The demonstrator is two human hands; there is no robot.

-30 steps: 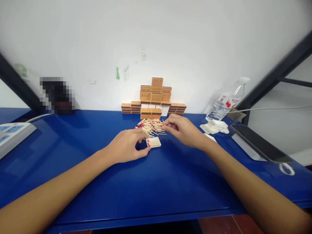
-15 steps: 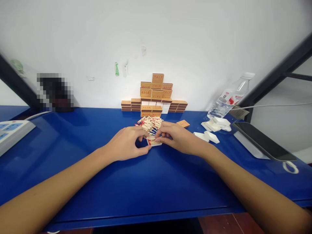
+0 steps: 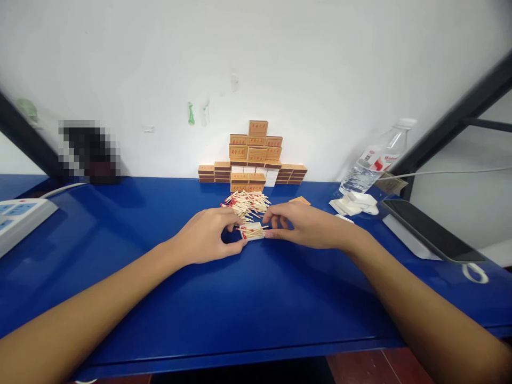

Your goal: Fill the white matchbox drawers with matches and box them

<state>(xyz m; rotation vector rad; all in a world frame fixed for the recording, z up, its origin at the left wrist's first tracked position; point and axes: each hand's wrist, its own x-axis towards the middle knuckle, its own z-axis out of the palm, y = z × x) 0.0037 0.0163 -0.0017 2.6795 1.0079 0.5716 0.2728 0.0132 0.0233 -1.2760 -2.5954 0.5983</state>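
Observation:
A small white matchbox tray [image 3: 253,231] with red-tipped matches in it lies on the blue table [image 3: 240,298]. My left hand [image 3: 208,234] curls around its left end, thumb and fingers closed on it. My right hand [image 3: 304,224] touches its right end with pinched fingertips. Just behind the tray lies a loose pile of matches [image 3: 247,204]. A single brown matchbox sleeve [image 3: 300,200] lies flat behind my right hand.
Stacked brown matchboxes [image 3: 253,157] stand against the white wall. White empty trays [image 3: 354,202] and a water bottle [image 3: 374,160] sit at the right, beside a dark phone [image 3: 430,230]. A white power strip [image 3: 20,216] lies at the left edge.
My right hand came from the match pile down to the tray's right end, and matches now lie across the tray. My left hand stayed on the tray.

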